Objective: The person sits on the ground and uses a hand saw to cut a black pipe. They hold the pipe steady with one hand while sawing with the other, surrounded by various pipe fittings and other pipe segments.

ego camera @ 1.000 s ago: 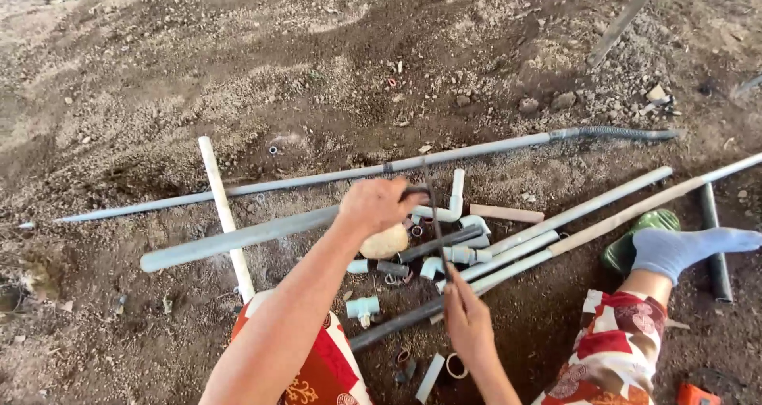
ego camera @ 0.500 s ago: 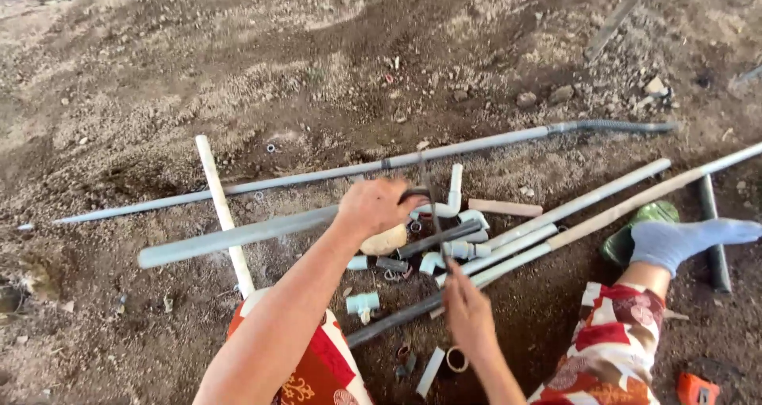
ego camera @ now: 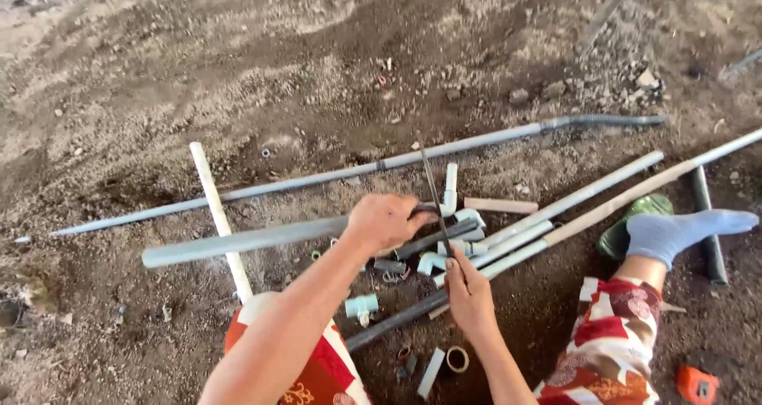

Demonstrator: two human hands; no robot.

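Observation:
I sit on bare dirt with pipes spread in front of me. My left hand point(ego camera: 386, 221) grips the end of a thick grey pipe point(ego camera: 238, 243) that lies level and points left. My right hand point(ego camera: 468, 288) is closed on the near end of a thin dark saw blade point(ego camera: 432, 194). The blade runs away from me and crosses the pipe right beside my left hand. Under both hands lie several short white and grey pipe fittings point(ego camera: 460, 238).
A long thin grey pipe point(ego camera: 317, 179) crosses the ground behind, and a white rod point(ego camera: 213, 210) lies across it. Several long pipes point(ego camera: 579, 198) fan out to the right beside my socked foot point(ego camera: 683, 230) and a green shoe point(ego camera: 639, 213). Near me lie a dark pipe point(ego camera: 393, 323), a tape roll point(ego camera: 457, 360) and an orange tape measure point(ego camera: 697, 385).
My right hand has pushed the blade a little away from me, so more of it shows beyond the pipe. My left hand still grips the grey pipe.

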